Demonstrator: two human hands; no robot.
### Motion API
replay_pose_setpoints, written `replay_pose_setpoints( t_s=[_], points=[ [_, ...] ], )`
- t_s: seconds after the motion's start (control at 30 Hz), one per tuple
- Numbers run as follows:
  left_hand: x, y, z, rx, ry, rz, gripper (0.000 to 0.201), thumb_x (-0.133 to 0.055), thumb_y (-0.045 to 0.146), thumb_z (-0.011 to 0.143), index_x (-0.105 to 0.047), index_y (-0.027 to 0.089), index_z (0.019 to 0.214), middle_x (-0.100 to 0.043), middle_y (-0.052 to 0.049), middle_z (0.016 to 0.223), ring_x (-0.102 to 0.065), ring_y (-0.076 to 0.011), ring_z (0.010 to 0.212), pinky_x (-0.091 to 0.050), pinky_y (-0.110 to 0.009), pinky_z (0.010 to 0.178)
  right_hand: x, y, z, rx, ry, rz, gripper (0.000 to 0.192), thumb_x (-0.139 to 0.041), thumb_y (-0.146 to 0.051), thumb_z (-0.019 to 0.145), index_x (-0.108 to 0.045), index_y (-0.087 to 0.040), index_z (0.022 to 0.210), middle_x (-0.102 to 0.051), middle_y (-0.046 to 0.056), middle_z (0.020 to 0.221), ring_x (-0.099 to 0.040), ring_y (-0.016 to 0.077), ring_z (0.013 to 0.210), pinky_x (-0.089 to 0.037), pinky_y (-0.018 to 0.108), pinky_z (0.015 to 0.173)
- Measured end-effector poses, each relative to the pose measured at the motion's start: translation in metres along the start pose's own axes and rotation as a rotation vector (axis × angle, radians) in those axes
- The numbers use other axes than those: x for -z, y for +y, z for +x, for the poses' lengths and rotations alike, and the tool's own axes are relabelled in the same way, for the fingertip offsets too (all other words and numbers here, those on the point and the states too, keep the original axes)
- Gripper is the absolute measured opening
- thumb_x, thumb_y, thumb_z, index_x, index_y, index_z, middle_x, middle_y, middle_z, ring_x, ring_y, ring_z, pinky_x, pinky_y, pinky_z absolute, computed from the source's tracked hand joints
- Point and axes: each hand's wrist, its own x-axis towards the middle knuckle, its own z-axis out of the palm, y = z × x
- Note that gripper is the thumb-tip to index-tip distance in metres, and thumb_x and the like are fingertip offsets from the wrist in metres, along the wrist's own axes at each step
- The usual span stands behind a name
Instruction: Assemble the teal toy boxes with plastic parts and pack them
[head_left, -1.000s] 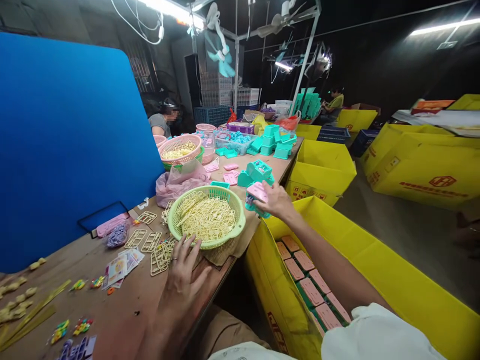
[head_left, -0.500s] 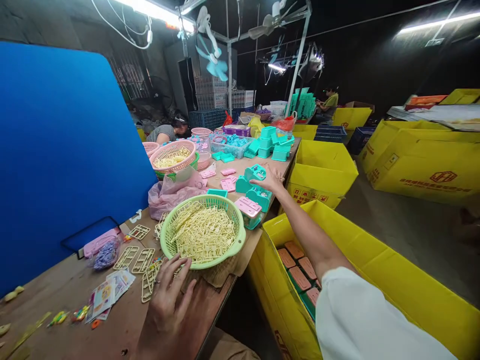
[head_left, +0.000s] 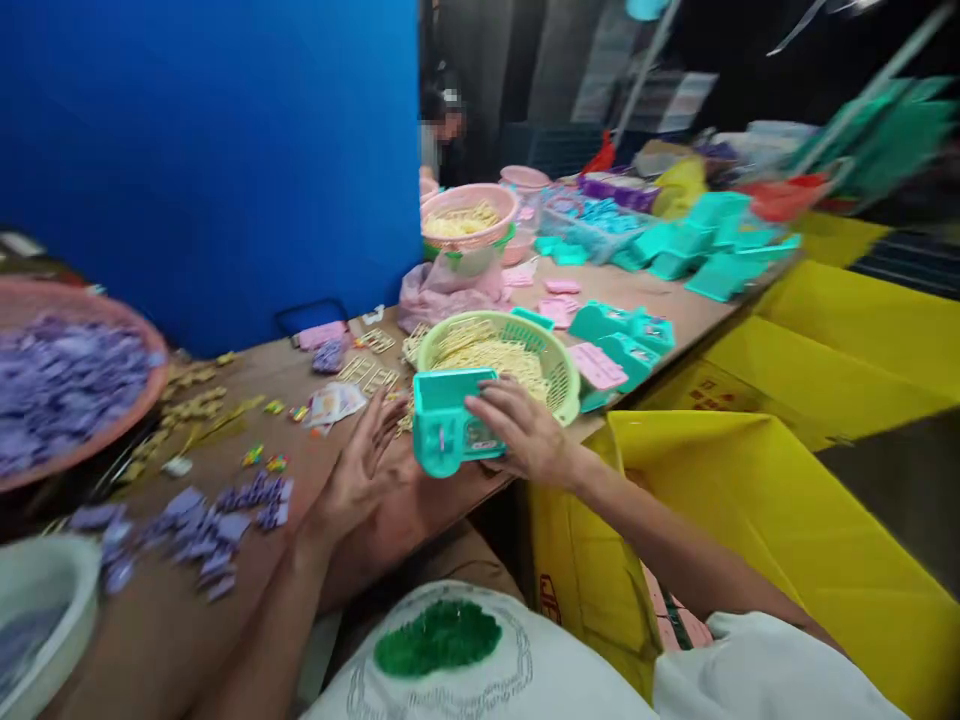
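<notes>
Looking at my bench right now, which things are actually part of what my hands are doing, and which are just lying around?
In hand:
- teal plastic box, gripped by the right hand
- left hand, open beside it, over the table

Lying about:
- green basket of cream frames
- purple pieces
- pink basket
- yellow carton

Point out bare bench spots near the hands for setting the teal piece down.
Bare wood lies just ahead of the left hand, bordered by purple chips and sticker cards. The right hand holds the teal box against the green basket; crowded there and beyond.
</notes>
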Motion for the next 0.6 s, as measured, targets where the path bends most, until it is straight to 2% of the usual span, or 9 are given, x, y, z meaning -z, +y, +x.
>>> replay_pose_setpoints(
  t_s=[0.07,0.1,0.17,0.2,0.23,0.3,0.43,0.53,0.6],
  points=[
    [0.010,-0.009,-0.015,0.074,0.049,0.070,0.105,-0.088,0.062,0.079,-0.040,0.027,0.166,-0.051,-0.013,0.168,-0.048,-0.0372,0.157,-0.048,-0.050,0.127,-0.033,-0.031,0.007,0.159,-0.008,0.042,0.061,-0.056,-0.029,0.110,-0.037,-0.022,0.168,-0.062,0.018,0.148,-0.046,0.0343,0.157,-0.043,0.061,0.128],
    [0.016,-0.017,-0.026,0.106,0.088,0.112,0.102,-0.092,0.056,0.077,-0.044,0.027,0.162,-0.054,-0.014,0.164,-0.051,-0.0372,0.155,-0.047,-0.051,0.127,-0.046,-0.041,0.009,0.207,-0.010,0.081,0.062,-0.057,-0.027,0.109,-0.037,-0.022,0.168,-0.058,0.020,0.153,-0.038,0.0352,0.162,-0.042,0.062,0.128],
    [0.029,-0.034,-0.052,0.135,0.165,0.189,0.094,-0.094,0.046,0.075,-0.051,0.025,0.155,-0.059,-0.013,0.158,-0.055,-0.0363,0.150,-0.045,-0.052,0.128,-0.065,-0.050,0.014,0.224,-0.028,0.198,0.072,-0.065,-0.037,0.106,-0.032,-0.021,0.169,-0.044,0.024,0.166,-0.026,0.0388,0.167,-0.043,0.064,0.127],
    [0.036,-0.042,-0.065,0.144,0.193,0.224,0.091,-0.093,0.042,0.075,-0.051,0.025,0.154,-0.060,-0.013,0.156,-0.056,-0.0355,0.149,-0.043,-0.052,0.129,-0.072,-0.051,0.018,0.192,-0.036,0.258,0.079,-0.067,-0.044,0.105,-0.029,-0.022,0.170,-0.038,0.025,0.170,-0.024,0.0398,0.167,-0.043,0.066,0.126],
    [0.043,-0.051,-0.078,0.153,0.213,0.256,0.089,-0.092,0.038,0.076,-0.050,0.025,0.154,-0.060,-0.013,0.156,-0.055,-0.0349,0.150,-0.041,-0.051,0.130,-0.077,-0.051,0.022,0.139,-0.037,0.310,0.082,-0.067,-0.048,0.104,-0.026,-0.023,0.171,-0.035,0.025,0.171,-0.026,0.0396,0.167,-0.044,0.066,0.126],
    [0.055,-0.066,-0.100,0.179,0.227,0.298,0.088,-0.087,0.033,0.079,-0.047,0.026,0.157,-0.055,-0.013,0.161,-0.050,-0.0340,0.154,-0.036,-0.051,0.133,-0.085,-0.045,0.034,0.001,-0.020,0.374,0.077,-0.064,-0.045,0.106,-0.027,-0.024,0.171,-0.042,0.023,0.168,-0.039,0.0363,0.161,-0.046,0.062,0.124],
    [0.066,-0.084,-0.117,0.197,0.258,0.303,0.090,-0.079,0.032,0.085,-0.038,0.026,0.165,-0.043,-0.013,0.171,-0.036,-0.0331,0.164,-0.029,-0.050,0.137,-0.109,-0.027,0.071,-0.203,0.004,0.380,0.047,-0.059,-0.035,0.108,-0.055,-0.022,0.153,-0.070,0.017,0.138,-0.068,0.0293,0.129,-0.060,0.048,0.108],
    [0.062,-0.090,-0.118,0.154,0.329,0.316,0.089,-0.077,0.028,0.085,-0.039,0.025,0.165,-0.044,-0.012,0.171,-0.039,-0.0331,0.162,-0.031,-0.051,0.136,-0.137,-0.010,0.103,-0.333,-0.068,0.306,0.031,-0.060,-0.033,0.106,-0.069,-0.020,0.132,-0.077,0.014,0.120,-0.075,0.0264,0.108,-0.063,0.041,0.094],
    [0.058,-0.094,-0.119,0.139,0.364,0.320,0.087,-0.075,0.025,0.085,-0.040,0.025,0.164,-0.046,-0.012,0.170,-0.042,-0.0328,0.160,-0.034,-0.051,0.135,-0.158,-0.001,0.123,-0.387,-0.137,0.249,0.026,-0.058,-0.027,0.104,-0.072,-0.017,0.124,-0.078,0.014,0.115,-0.076,0.0260,0.103,-0.062,0.040,0.091]
  ],
)
